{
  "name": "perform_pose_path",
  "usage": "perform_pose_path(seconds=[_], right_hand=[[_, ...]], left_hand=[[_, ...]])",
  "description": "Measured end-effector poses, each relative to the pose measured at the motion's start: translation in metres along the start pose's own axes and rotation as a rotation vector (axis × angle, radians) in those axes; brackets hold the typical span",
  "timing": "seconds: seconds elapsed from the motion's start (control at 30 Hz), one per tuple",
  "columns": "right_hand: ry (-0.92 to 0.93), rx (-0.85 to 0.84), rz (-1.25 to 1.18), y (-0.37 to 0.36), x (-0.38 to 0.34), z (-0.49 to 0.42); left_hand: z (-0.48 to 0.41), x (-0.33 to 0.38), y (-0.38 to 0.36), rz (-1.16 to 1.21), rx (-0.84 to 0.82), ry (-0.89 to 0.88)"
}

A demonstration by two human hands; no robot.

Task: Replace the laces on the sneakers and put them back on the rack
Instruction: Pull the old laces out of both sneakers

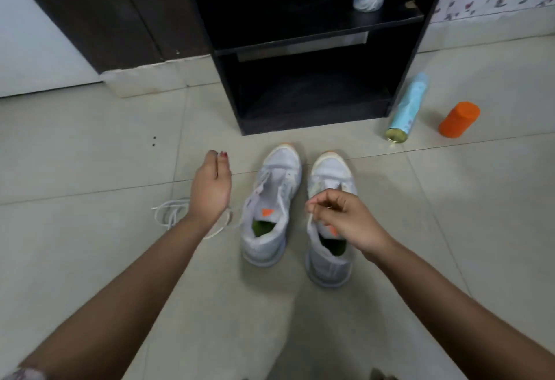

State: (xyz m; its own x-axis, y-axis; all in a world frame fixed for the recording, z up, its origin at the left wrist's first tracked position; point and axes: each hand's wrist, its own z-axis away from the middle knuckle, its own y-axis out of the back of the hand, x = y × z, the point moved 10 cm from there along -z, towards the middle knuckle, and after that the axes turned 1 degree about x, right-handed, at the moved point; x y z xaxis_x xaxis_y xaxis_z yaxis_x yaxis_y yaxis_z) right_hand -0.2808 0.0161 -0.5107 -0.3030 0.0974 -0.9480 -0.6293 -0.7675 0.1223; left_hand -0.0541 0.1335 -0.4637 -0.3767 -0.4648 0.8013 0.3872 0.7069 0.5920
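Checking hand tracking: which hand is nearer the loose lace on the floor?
Left. The left hand hovers just right of the loose lace, its wrist over the lace's end. The right hand is over the right sneaker, beyond the left sneaker.

The room has soft, even light and looks a little dim. The pale floor [90, 259] shines softly at the right, and the metal end of a spray can [406, 109] gives a small glint. The inside of the black rack [315, 40] is so dark that almost nothing shows there. The sneakers [270, 205] drop only faint, fuzzy shadows by their heels. Nothing looks sharp. The left hand [210, 187] and right hand [345, 217] are smeared, and the thin lace [309, 214] pinched in the right hand's fingers [318, 201] nearly melts away. The wide lens bends the tile lines, tilts the rack, and makes the arms look huge near the bottom edge.
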Motion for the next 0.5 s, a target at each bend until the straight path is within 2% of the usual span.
perform_pose_path(seconds=[0.07,0.1,0.23,0.3,0.33,0.4,0.47,0.5], right_hand=[[0.024,-0.032,0.101,-0.009,0.001,-0.002],[0.036,-0.038,0.142,-0.012,0.001,-0.003],[0.077,-0.062,0.173,-0.020,-0.003,-0.003],[0.090,-0.038,0.207,-0.014,-0.004,-0.003],[0.091,-0.012,0.232,-0.010,-0.004,-0.003],[0.096,0.090,0.303,0.008,-0.002,-0.001],[0.152,0.261,0.476,0.031,-0.007,0.007],[0.172,0.343,0.616,0.041,-0.008,0.012]], left_hand=[[-0.009,-0.031,0.018,-0.468,-0.019,-0.069],[-0.012,-0.051,0.022,-0.609,-0.065,-0.053],[-0.016,-0.131,0.027,-0.871,-0.313,0.141],[-0.014,-0.151,0.026,-0.962,-0.386,0.202],[-0.013,-0.155,0.028,-0.977,-0.371,0.218],[-0.014,-0.145,0.033,-0.933,-0.234,0.159],[-0.011,-0.116,0.032,-0.741,-0.068,0.012],[-0.006,-0.097,0.023,-0.591,-0.051,-0.038]])
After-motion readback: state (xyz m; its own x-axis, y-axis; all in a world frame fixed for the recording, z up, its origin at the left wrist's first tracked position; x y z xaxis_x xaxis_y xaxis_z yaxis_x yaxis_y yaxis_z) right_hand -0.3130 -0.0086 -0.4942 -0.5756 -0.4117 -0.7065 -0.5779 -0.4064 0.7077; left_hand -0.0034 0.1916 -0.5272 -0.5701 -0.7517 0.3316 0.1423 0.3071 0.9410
